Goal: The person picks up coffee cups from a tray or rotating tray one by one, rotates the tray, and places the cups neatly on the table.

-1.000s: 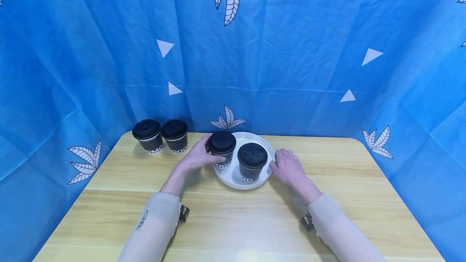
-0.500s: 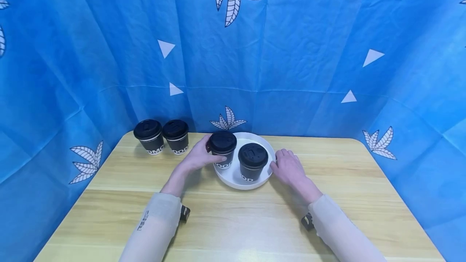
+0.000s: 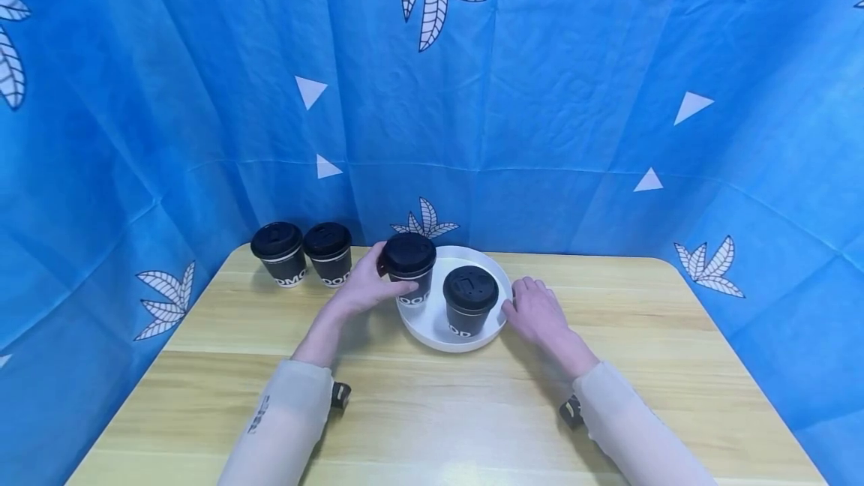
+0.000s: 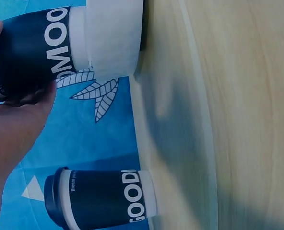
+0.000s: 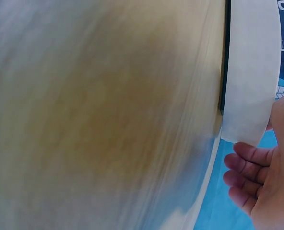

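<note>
Lifted since the earlier frame, the gripped cup now sits higher in the head view, its base raised off the white tray near the tray's left rim, at the middle of the frame. The left hand holds it with fingers curled round the far side and the thumb across the front, just under the black lid. A second cup stands upright on the tray to the right of it. The right hand rests at the tray's right edge, fingers loosely bent and touching the rim, holding nothing. Two more lidded cups stand side by side at the upper left of the wooden table, well apart from the tray.

From the left wrist view, the left hand wraps the dark cup at the upper left of the frame, a fingertip at the far edge, with the tray's wall just beside the cup's white base. Another cup shows at the lower middle.

From the right wrist view, the right hand's fingers lie gently curved at the lower right, against the tray's rim.
</note>
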`<state>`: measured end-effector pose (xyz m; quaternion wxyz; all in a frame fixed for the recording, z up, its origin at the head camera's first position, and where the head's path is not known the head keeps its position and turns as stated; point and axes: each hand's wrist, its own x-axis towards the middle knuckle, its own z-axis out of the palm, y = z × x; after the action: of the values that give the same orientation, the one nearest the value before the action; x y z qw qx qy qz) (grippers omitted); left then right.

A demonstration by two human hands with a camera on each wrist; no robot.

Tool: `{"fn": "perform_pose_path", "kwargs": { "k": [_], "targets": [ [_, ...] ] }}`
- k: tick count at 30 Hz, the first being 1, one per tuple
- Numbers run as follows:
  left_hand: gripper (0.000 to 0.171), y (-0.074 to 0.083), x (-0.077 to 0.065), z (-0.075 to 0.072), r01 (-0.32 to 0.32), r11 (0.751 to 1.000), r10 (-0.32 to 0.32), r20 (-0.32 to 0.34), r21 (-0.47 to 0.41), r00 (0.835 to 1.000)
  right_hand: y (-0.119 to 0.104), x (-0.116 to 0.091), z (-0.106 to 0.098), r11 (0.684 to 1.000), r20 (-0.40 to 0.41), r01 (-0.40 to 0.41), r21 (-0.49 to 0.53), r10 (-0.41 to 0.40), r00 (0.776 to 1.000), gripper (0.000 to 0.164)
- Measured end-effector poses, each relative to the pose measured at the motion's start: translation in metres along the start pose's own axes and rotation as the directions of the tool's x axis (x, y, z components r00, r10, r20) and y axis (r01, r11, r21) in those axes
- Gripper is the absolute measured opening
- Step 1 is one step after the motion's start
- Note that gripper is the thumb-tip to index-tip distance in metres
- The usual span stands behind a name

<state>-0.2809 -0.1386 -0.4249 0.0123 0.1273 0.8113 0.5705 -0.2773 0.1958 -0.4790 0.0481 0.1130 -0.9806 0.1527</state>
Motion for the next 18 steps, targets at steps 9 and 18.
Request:
{"fn": "perform_pose_path", "kwargs": {
  "k": [9, 18],
  "targets": [
    [0.09, 0.004, -0.013, -0.012, -0.016, 1.0, 0.017, -0.056, 0.016, 0.998, 0.0, -0.001, 0.0, 1.0, 0.003, -0.004, 0.012, 0.004, 1.0, 0.025],
    [0.088, -0.003, -0.026, -0.032, -0.045, 0.997, 0.052, -0.095, 0.068, 0.994, 0.0, -0.002, -0.001, 1.0, 0.011, -0.002, 0.004, 0.002, 1.0, 0.026]
  ]
}}
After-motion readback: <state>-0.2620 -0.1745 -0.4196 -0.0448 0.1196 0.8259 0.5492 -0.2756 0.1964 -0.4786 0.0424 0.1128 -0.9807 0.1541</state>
